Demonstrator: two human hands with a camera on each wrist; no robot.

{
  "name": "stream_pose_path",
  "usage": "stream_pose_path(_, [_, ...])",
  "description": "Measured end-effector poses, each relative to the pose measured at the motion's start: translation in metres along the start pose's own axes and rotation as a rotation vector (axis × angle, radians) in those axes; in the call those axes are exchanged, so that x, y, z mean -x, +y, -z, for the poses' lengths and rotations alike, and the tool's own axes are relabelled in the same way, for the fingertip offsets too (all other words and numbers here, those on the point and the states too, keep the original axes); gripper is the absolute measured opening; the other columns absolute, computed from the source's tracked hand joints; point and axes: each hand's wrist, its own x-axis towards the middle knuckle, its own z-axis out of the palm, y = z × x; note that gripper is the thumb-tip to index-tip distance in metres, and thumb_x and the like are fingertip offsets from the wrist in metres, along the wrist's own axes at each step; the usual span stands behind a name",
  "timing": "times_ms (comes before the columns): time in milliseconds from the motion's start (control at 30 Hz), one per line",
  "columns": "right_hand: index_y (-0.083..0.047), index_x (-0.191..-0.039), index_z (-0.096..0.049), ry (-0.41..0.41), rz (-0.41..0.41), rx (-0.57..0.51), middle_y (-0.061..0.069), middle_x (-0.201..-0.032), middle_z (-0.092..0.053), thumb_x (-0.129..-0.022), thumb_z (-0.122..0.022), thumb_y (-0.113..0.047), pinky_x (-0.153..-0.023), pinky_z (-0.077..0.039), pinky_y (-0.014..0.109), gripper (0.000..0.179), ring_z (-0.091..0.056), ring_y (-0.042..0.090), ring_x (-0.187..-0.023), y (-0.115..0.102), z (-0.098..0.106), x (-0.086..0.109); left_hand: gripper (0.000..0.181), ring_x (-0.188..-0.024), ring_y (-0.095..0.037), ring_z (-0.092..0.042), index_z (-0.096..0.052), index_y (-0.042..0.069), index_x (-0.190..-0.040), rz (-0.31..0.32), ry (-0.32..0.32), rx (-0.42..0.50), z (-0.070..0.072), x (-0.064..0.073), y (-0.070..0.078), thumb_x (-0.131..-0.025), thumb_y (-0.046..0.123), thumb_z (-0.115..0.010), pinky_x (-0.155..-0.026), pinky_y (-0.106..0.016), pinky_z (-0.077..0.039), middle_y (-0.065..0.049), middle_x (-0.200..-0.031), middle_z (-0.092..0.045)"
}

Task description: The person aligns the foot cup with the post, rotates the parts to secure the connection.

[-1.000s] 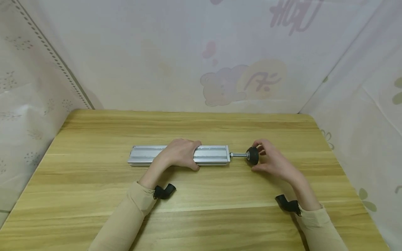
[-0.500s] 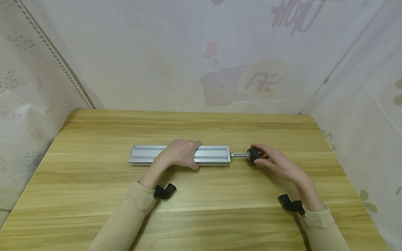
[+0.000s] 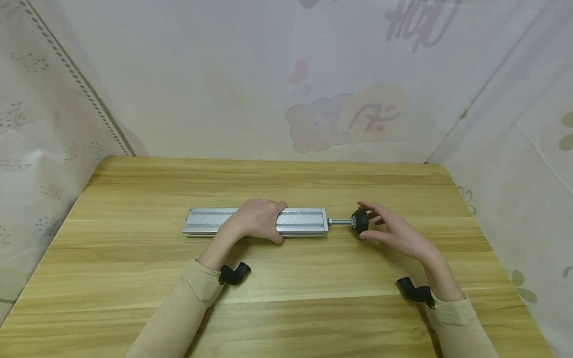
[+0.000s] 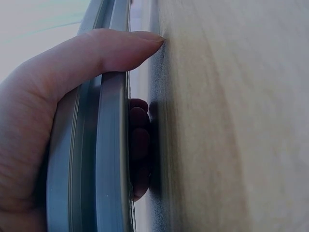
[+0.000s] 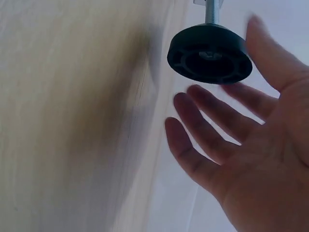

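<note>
A silver aluminium profile (image 3: 302,221) lies lengthwise across the wooden table. My left hand (image 3: 255,218) grips it from above, thumb (image 4: 111,48) along the near side and the other fingertips (image 4: 140,145) curled round the far side. From its right end cap a threaded rod (image 3: 341,222) with a nut sticks out, bearing a round black levelling foot (image 3: 360,223). My right hand (image 3: 394,231) stands around that foot with fingers loosely spread. In the right wrist view the thumb is right at the foot's rim (image 5: 210,55), and the other fingers reach below it, relaxed.
The wooden table (image 3: 286,308) has rounded far corners. Behind it and on both sides hangs pale printed cloth (image 3: 224,79). A black curved piece (image 3: 235,273) sits at the left wrist, and a similar black piece (image 3: 414,291) at the right.
My right hand's thumb and fingers closed in on the levelling foot half a second ago and have since spread apart again around it. My left hand and the profile have stayed put.
</note>
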Motion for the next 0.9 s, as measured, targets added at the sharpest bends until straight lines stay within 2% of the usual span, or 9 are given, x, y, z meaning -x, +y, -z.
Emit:
stream_pose_path(67, [-0.01,-0.151,-0.04,0.034,0.019,-0.002,0.015,-0.147,-0.054,-0.085,-0.084,-0.021,-0.104,-0.048,0.056,0.08,-0.058,0.036,-0.126,-0.0009,-0.0012,-0.0009,0.048,-0.072,-0.015,-0.057,-0.057,0.02,-0.1,0.0,0.0,0.0,-0.0001,0.0,0.0,-0.066,0.044,-0.081,-0.066,-0.035,-0.048,0.007,-0.082,-0.065])
stream_pose_path(167, [-0.007,-0.14,-0.043,0.088,0.038,0.023,0.017,-0.137,-0.056,-0.075,-0.091,-0.012,-0.104,-0.047,0.059,0.081,-0.057,0.039,-0.125,-0.0016,-0.0035,-0.0033,0.048,-0.072,-0.015,-0.056,-0.057,0.02,-0.1,-0.001,-0.001,0.0,-0.0001,0.0001,0.0,-0.066,0.043,-0.081,-0.066,-0.035,-0.047,0.006,-0.081,-0.064])
stream_pose_path(367, [-0.004,-0.128,-0.048,0.149,0.107,0.064,0.015,-0.125,-0.059,-0.071,-0.092,-0.005,-0.102,-0.05,0.055,0.072,-0.059,0.034,-0.119,-0.002,-0.0065,-0.0064,0.047,-0.071,-0.015,-0.055,-0.057,0.02,-0.099,-0.001,-0.006,0.006,0.0004,0.0002,0.0002,-0.066,0.044,-0.081,-0.064,-0.034,-0.046,0.006,-0.081,-0.064])
stream_pose_path(500, [-0.008,-0.127,-0.049,0.137,0.097,0.042,0.012,-0.125,-0.061,-0.074,-0.09,-0.006,-0.102,-0.05,0.055,0.068,-0.059,0.032,-0.119,-0.0016,-0.0062,-0.0058,0.047,-0.07,-0.015,-0.054,-0.057,0.02,-0.099,0.0,-0.01,0.009,0.0007,0.0001,0.0001,-0.066,0.043,-0.081,-0.062,-0.034,-0.045,0.006,-0.079,-0.063])
stream_pose_path(667, [-0.012,-0.135,-0.049,0.092,0.05,-0.009,0.012,-0.13,-0.062,-0.085,-0.083,-0.015,-0.102,-0.048,0.057,0.061,-0.06,0.034,-0.12,0.0,-0.0029,-0.0018,0.047,-0.069,-0.015,-0.053,-0.057,0.019,-0.1,0.002,-0.013,0.01,0.001,0.0003,0.0002,-0.067,0.043,-0.081,-0.062,-0.034,-0.044,0.007,-0.078,-0.062])
stream_pose_path(733, [-0.012,-0.139,-0.048,0.07,0.044,-0.011,0.011,-0.131,-0.062,-0.09,-0.078,-0.018,-0.1,-0.05,0.053,0.057,-0.061,0.031,-0.118,0.0008,-0.0014,-0.0005,0.047,-0.069,-0.015,-0.053,-0.057,0.019,-0.1,0.002,-0.014,0.011,0.001,0.0003,0.0003,-0.067,0.043,-0.081,-0.062,-0.034,-0.045,0.006,-0.078,-0.062])
stream_pose_path(900, [-0.01,-0.146,-0.049,0.024,0.026,0.003,0.009,-0.129,-0.065,-0.1,-0.066,-0.022,-0.09,-0.054,0.033,0.051,-0.063,0.021,-0.109,0.0018,0.0007,-0.0008,0.048,-0.07,-0.015,-0.053,-0.057,0.019,-0.1,0.002,-0.011,0.009,0.0009,0.0,0.0001,-0.066,0.043,-0.081,-0.063,-0.034,-0.045,0.006,-0.078,-0.062])
